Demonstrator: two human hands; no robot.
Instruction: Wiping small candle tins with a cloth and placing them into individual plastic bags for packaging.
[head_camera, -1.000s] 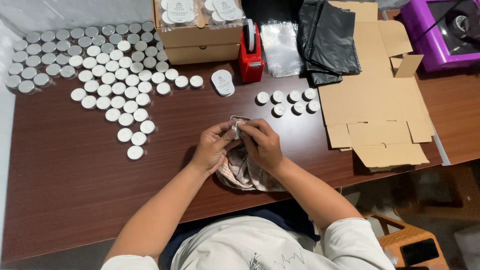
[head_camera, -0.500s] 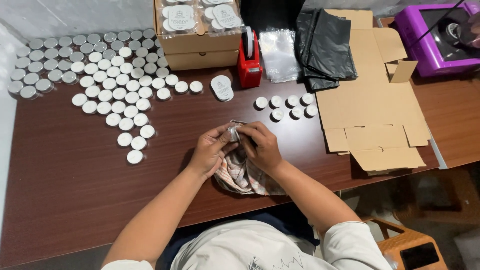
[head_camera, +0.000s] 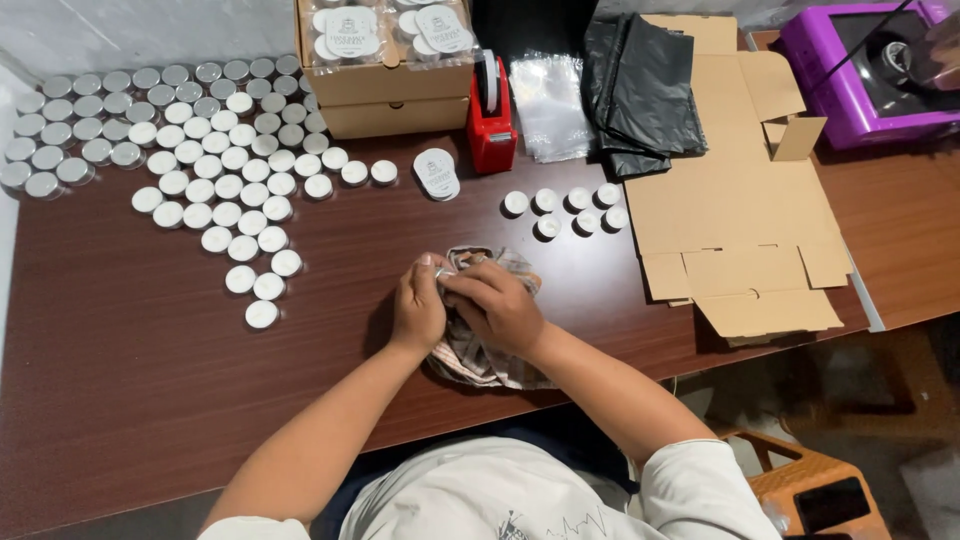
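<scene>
My left hand (head_camera: 418, 305) and my right hand (head_camera: 495, 305) meet just above a crumpled striped cloth (head_camera: 470, 355) on the dark wooden table (head_camera: 130, 380). Together the fingers pinch a small round tin (head_camera: 443, 273), mostly hidden between them; the cloth bunches around and under both hands. Many white-lidded round tins (head_camera: 215, 185) lie in rows at the left. A small cluster of the same tins (head_camera: 570, 205) sits to the upper right of my hands.
Cardboard boxes (head_camera: 385, 90) holding packed tins stand at the back. Beside them are a red tape dispenser (head_camera: 491, 115), clear bags (head_camera: 552, 105), a black bag (head_camera: 640, 85), flat cardboard (head_camera: 740, 220) and a purple machine (head_camera: 865, 70). An orange stool (head_camera: 800, 480) stands below right.
Both hands have dropped closer to the cloth and closed more tightly over the small tin. The other things on the table have not moved.
</scene>
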